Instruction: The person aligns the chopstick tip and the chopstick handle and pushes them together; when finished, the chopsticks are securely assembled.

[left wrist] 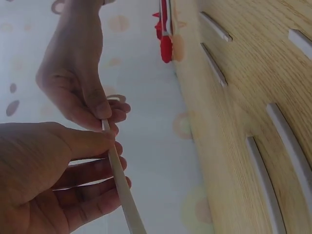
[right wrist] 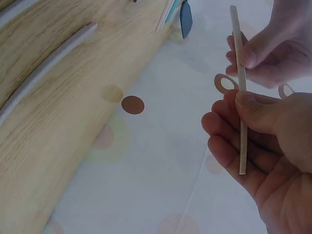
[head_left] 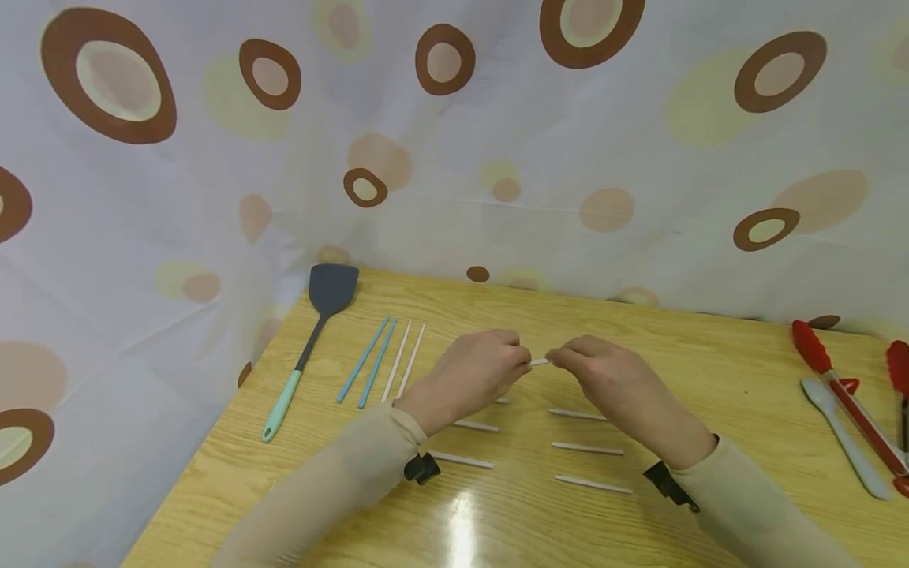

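Between both hands, raised in front of the body, is a thin, straight, pale stick (right wrist: 243,141). My left hand (head_left: 476,367) pinches it between thumb and fingers on one side. On the other side my right hand (head_left: 614,379) pinches the same stick, its thumb on top and fingers beneath, as the right wrist view shows. The two grips sit close together near the stick's middle. Below the hands, similar pale sticks lie on the wooden table in two columns, a left one with a stick (head_left: 461,460) and a right one with another stick (head_left: 586,449); the forearms and hands partly cover them.
On the left lie a dark spatula (head_left: 332,288) with a mint handle, two blue sticks (head_left: 377,363) and two long whitish sticks (head_left: 410,359). At the right are red-tipped tongs (head_left: 813,347), a pale spoon-like utensil (head_left: 845,438) and another red-headed utensil (head_left: 898,367). A patterned cloth (head_left: 440,134) hangs behind the table.
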Motion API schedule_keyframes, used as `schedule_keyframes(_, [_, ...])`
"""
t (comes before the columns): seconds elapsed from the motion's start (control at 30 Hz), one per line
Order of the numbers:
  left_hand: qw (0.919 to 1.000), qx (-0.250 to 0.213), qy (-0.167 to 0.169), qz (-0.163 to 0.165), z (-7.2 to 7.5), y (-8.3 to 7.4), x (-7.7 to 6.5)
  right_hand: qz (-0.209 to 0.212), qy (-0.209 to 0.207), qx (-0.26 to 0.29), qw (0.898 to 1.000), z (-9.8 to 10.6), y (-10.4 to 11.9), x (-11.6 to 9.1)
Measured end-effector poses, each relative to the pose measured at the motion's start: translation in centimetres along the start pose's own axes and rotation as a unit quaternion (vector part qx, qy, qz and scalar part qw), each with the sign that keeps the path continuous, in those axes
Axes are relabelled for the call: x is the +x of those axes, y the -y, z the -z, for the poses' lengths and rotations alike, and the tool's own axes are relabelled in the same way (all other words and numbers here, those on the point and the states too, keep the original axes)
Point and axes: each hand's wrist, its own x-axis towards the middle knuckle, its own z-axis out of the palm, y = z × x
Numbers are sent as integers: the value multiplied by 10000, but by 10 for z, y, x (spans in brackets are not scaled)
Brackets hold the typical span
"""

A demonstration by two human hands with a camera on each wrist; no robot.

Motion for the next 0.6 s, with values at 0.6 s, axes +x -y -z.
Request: schedule_keyframes(0.6, [9994,-313,35,145,5,9,0,11,-835,81,9965,1,-3,13])
